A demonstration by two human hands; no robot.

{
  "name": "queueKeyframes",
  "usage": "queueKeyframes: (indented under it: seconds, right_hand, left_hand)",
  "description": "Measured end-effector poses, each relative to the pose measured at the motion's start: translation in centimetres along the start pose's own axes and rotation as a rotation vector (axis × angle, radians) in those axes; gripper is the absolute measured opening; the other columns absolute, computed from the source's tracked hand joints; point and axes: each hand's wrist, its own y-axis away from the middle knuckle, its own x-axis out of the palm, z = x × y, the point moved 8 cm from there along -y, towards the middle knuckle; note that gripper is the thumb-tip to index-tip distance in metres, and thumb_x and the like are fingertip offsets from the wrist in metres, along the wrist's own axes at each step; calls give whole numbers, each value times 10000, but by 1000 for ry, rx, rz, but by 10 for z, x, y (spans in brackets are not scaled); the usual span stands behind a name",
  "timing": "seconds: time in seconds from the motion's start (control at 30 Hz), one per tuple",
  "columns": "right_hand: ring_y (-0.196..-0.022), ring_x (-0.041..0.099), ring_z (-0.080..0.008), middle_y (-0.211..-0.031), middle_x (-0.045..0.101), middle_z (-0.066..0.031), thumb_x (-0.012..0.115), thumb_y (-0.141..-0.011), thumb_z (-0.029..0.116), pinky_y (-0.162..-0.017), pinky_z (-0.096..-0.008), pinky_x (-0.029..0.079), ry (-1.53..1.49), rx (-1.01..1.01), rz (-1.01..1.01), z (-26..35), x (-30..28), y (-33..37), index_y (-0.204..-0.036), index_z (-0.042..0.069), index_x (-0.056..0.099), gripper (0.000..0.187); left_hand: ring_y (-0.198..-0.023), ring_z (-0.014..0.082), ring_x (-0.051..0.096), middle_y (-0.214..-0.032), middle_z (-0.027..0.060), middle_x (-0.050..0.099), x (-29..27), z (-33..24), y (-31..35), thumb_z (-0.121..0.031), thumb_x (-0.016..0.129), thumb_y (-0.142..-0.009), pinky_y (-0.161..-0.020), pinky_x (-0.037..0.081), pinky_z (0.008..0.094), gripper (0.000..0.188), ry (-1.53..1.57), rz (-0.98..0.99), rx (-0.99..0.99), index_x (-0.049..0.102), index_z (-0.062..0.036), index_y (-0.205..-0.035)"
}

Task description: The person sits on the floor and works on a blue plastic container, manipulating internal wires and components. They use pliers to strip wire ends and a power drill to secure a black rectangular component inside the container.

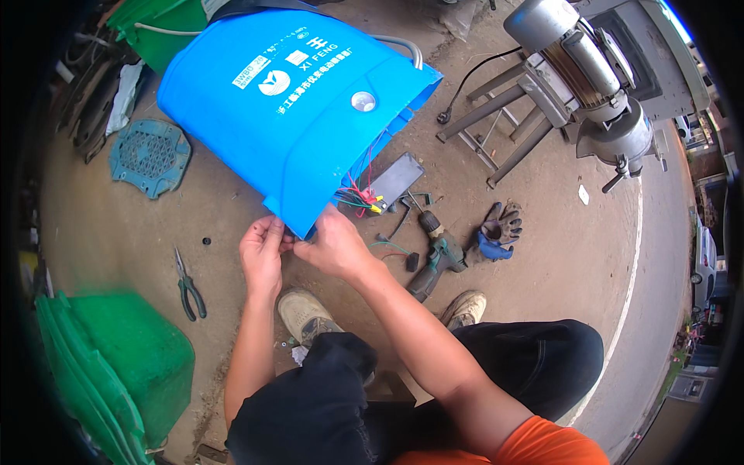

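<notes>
A blue plastic knapsack sprayer tank (232,124) lies tilted on the ground before me, its open base facing right and toward me. Both hands meet at its near lower corner. My left hand (262,256) has thumb and fingers pinched together by the tank's edge. Beside it, my right hand (335,242) is curled at the same corner. Whatever lies between the fingers is too small and too covered to make out. Red, green and yellow-tipped wires (360,195) spill from the open base next to a grey box-shaped battery (397,178).
A green cordless drill (440,260) and work gloves (500,231) lie to the right, pliers (187,287) to the left. Farther left is a blue lattice plate (151,159). A green bin (147,356) stands near left, a motor machine on a metal stand (535,85) far right.
</notes>
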Motion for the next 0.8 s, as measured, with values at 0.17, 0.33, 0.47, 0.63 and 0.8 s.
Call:
queueKeyframes:
  seconds: [0.17,0.33,0.47,0.63,0.8]
  right_hand:
    - [-1063,580,-437,-1132,581,-256,736,-716,160,-920,-502,475,-5,49,10,-5,-1,2,-1161,-19,560,511]
    - [-1055,584,-438,-1127,584,-248,719,-703,134,-923,-504,468,17,69,13,-9,-1,4,-1158,-39,548,516]
    - [-1054,585,-437,-1122,585,-246,699,-712,118,-940,-495,458,1,78,0,-6,-3,6,-1159,-40,550,496]
    - [-1039,584,-432,-1099,579,-239,677,-722,123,-914,-497,470,-17,69,-66,-5,-7,10,-1149,-47,550,476]
    - [-1055,591,-404,-1102,593,-224,671,-720,108,-929,-484,462,-19,80,-47,-6,-8,10,-1140,-32,562,456]
  left_hand:
    - [-752,91,612,-912,48,672,7,-21,2,-49,645,-942,-669,503,223,123,-170,-48,115,616,21,-1040]
    - [-857,95,626,-961,63,673,13,-28,8,27,608,-930,-749,503,223,156,-220,-42,232,599,41,-1085]
    - [-911,97,627,-1015,82,664,8,-29,11,85,555,-916,-812,504,243,215,-315,-61,305,571,73,-1130]
    - [-905,98,621,-1009,76,659,4,-27,10,85,530,-922,-800,500,245,222,-436,-75,359,572,83,-1139]
    - [-861,85,582,-959,46,644,7,-30,6,5,491,-971,-750,478,243,154,-638,-25,360,589,46,-1082]
